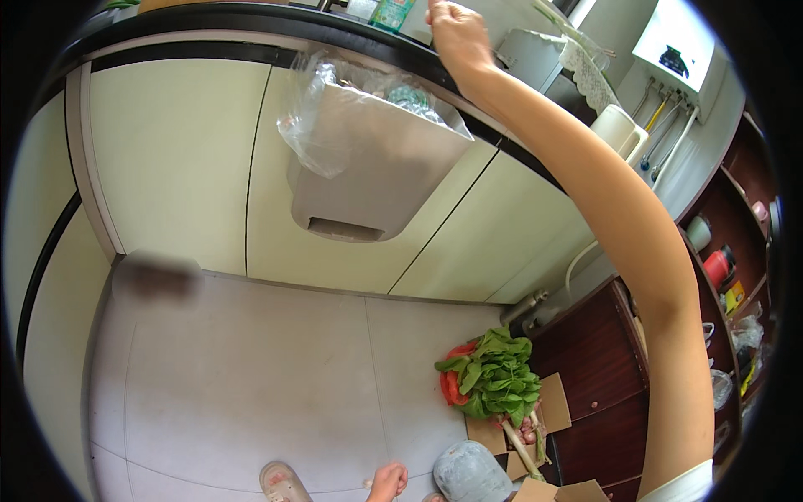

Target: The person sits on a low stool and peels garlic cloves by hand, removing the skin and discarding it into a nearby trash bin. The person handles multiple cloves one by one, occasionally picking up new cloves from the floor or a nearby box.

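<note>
My right hand (461, 31) is raised over the black-edged countertop (251, 20), its fingers curled; whether it holds anything is hidden. Near it, a green bottle (392, 14) stands on the counter. At the bottom edge, my left hand (389, 480) is closed in a loose fist above the floor, with nothing visible in it. A small pale thing (367, 484) lies beside that hand; I cannot tell what it is. Between the hands and left of my right forearm, a grey plastic bin (376, 163) hangs on the cabinet front. It is lined with a clear plastic bag (313, 141) and holds refuse.
Leafy green vegetables (502, 376) in a red bag lie by cardboard boxes (555, 401) at the lower right, near a grey rounded container (472, 472). A dark wooden cabinet (590, 364) and shelves stand at the right. A blurred patch (157, 279) covers the left floor corner.
</note>
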A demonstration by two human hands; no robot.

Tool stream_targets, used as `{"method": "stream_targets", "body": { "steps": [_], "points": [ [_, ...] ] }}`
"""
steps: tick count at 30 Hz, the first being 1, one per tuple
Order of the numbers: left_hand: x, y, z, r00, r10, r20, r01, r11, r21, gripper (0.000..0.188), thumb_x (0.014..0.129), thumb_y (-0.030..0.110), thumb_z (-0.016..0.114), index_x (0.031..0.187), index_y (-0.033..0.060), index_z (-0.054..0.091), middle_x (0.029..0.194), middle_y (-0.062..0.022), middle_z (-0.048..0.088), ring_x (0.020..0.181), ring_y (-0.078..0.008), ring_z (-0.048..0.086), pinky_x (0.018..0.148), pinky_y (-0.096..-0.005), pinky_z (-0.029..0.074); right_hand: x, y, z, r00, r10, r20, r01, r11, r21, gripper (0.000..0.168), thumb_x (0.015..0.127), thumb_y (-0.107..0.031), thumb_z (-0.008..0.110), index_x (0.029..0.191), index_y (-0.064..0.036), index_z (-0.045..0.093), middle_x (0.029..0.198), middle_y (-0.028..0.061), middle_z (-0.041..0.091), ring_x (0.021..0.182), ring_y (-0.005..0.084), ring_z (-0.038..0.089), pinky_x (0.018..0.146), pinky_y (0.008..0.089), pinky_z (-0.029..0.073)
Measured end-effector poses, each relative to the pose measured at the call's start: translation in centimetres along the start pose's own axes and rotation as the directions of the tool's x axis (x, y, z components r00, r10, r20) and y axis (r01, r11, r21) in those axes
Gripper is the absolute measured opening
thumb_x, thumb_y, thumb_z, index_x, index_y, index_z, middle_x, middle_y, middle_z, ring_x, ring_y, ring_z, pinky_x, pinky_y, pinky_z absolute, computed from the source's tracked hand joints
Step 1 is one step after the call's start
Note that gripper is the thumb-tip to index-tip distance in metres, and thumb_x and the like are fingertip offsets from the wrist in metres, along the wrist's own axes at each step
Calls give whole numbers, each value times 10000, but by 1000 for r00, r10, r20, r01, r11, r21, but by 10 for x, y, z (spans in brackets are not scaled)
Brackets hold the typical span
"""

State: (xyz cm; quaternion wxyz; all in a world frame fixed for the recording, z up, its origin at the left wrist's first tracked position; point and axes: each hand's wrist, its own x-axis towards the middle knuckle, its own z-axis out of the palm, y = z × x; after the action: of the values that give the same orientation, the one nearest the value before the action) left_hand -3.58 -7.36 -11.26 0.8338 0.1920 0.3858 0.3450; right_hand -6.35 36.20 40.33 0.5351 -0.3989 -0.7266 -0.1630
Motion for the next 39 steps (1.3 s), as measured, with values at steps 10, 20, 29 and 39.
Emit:
{"method": "stream_targets", "body": {
  "steps": [10, 20, 29, 39],
  "points": [
    [1, 22, -14, 997, -9, 81, 9, 1000, -1, 259, 946, 228, 429, 749, 75, 496, 572, 31, 409, 488, -59, 362, 431, -205, 271, 13, -14, 24, 760, 258, 597, -219, 966, -138, 194, 735, -318, 757, 838, -154, 771, 919, 42, 706, 883, 146, 624, 859, 275, 477],
    [-1, 33, -9, 992, -12, 129, 18, 999, -48, 248, 940, 182, 427, 734, 57, 486, 565, 32, 388, 492, -56, 341, 438, -206, 247, 18, -3, 14, 669, -597, 442, 732, 631, -257, 267, 920, -226, 547, 787, -10, 631, 688, 193, 613, 615, 374, 586, 606, 405, 459],
    [-11, 47, -6, 987, 21, 157, -17, 1000, -21, 264, 945, 194, 433, 722, 65, 490, 577, 39, 399, 501, -50, 347, 442, -204, 252, -12, -41, -24, 793, -284, 539, 362, 931, -41, 170, 873, -67, 514, 943, -5, 655, 748, 188, 654, 704, 336, 662, 706, 411, 529],
    [-14, 44, -23, 994, 67, 88, -73, 995, 61, 267, 951, 220, 440, 742, 68, 507, 567, 52, 400, 487, -38, 344, 438, -201, 270, -35, -10, 7, 705, -650, 283, 709, 639, -298, 146, 804, -66, 554, 693, -19, 636, 784, 185, 627, 723, 367, 621, 685, 478, 491]
  ]
}}
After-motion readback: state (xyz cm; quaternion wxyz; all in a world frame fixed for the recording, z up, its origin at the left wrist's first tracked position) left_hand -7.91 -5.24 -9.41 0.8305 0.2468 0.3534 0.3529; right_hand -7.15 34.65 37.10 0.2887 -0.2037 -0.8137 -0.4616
